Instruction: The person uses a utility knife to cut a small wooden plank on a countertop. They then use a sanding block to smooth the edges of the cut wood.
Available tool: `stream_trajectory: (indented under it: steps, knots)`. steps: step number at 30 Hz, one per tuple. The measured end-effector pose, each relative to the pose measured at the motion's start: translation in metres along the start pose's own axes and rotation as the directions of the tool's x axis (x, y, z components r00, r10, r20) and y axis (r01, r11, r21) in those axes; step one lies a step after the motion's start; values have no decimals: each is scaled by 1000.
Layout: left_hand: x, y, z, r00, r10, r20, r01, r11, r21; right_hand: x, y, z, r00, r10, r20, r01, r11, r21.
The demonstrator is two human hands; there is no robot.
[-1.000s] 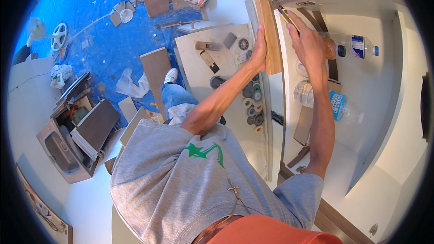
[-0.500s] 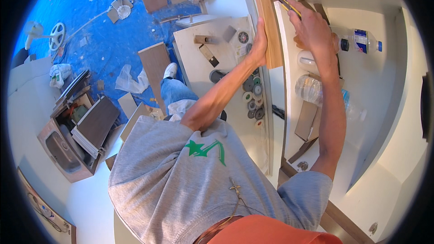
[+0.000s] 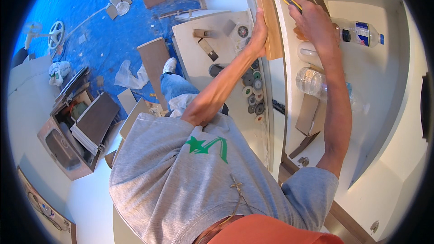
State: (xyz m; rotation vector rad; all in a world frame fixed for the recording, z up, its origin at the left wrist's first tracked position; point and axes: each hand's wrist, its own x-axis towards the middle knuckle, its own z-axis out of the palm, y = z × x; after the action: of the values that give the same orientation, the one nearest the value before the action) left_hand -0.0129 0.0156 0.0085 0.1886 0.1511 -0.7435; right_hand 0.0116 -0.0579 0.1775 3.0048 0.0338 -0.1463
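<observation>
My right hand [image 3: 312, 20] is closed around a slim yellow-and-black utility knife [image 3: 290, 0]. The knife's far end sits by the upper corner of a white cabinet's brown front edge, next to a light wood strip [image 3: 267, 20]. Along the strip's left side lies my left hand [image 3: 258, 35], fingers stretched out and pressed against it; some of its fingers are hidden. Beneath my right forearm, inside the cabinet, are a clear plastic bottle [image 3: 312, 83] and a brown board offcut [image 3: 308, 115]. Another clear bottle with a blue cap [image 3: 368, 34] lies farther right.
Left of the strip, a white board [image 3: 187, 29] carries several round discs [image 3: 251, 91] and a brown-and-black tool [image 3: 208, 49]. Blue sheeting [image 3: 101, 40] covers the floor, with a brown panel [image 3: 153, 63] and stacked boards [image 3: 96, 119] on it.
The view has tilted slightly, so the cabinet and both hands appear higher. My hands keep their places at the wood strip and the knife stays in my right hand.
</observation>
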Motion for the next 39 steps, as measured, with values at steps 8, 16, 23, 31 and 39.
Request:
stream_trajectory:
  steps: [8,16,23,31,39]
  knots:
    - [5,-5,-10,993,66,94,-65,998,-6,-27,-7,-7,992,101,81,-105,993,47]
    - [9,-10,-15,985,90,148,-90,996,-3,-46,-7,10,998,9,-64,-4,997,73]
    - [0,-15,-11,989,114,94,-115,993,3,-72,-7,12,994,105,-16,-104,993,58]
    - [-12,-30,-11,998,55,43,-57,996,62,-115,-12,17,985,168,25,-170,982,88]
    - [-27,-51,-13,999,25,34,-27,998,60,-144,-19,17,981,193,23,-194,981,8]
